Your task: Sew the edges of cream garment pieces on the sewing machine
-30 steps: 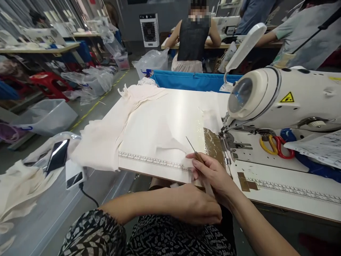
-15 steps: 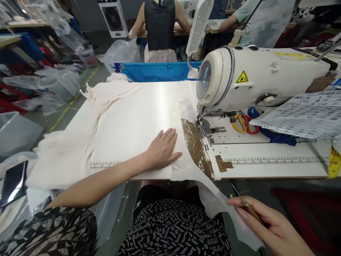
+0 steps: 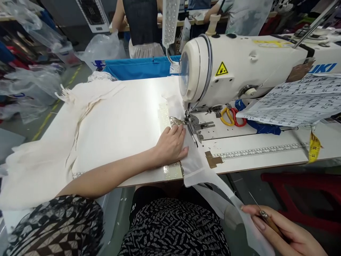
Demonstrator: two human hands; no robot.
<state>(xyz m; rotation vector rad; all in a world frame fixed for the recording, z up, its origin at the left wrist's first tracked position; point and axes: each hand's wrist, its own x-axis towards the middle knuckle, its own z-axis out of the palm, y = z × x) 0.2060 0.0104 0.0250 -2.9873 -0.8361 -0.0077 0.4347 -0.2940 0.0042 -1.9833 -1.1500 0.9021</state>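
My left hand (image 3: 172, 144) presses down on the sheer white fabric (image 3: 193, 160), its fingers stretched out just left of the sewing machine's presser foot (image 3: 187, 117). From under this hand the cloth runs over the table's front edge and hangs across the lap. Off the front edge, my right hand (image 3: 282, 227) is closed around an awl (image 3: 271, 224) with a wooden handle, its thin metal point sticking up and left. The thumb and fingertips of that hand also pinch the edge of the fabric. Part of the seam lies hidden behind the left hand.
A white sewing machine (image 3: 234, 67) fills the right side. Scissors (image 3: 231, 116) with yellow and red handles lie beneath its arm. A written paper sheet (image 3: 298, 99) and a yellow tape measure (image 3: 314, 147) hang at right. Pale cloth pieces (image 3: 34, 163) cover the table's left.
My left hand has shifted right with the fabric, now covering much of the shiny brown tape beside the needle. The right hand still holds awl and cloth. The whole view has swung right.
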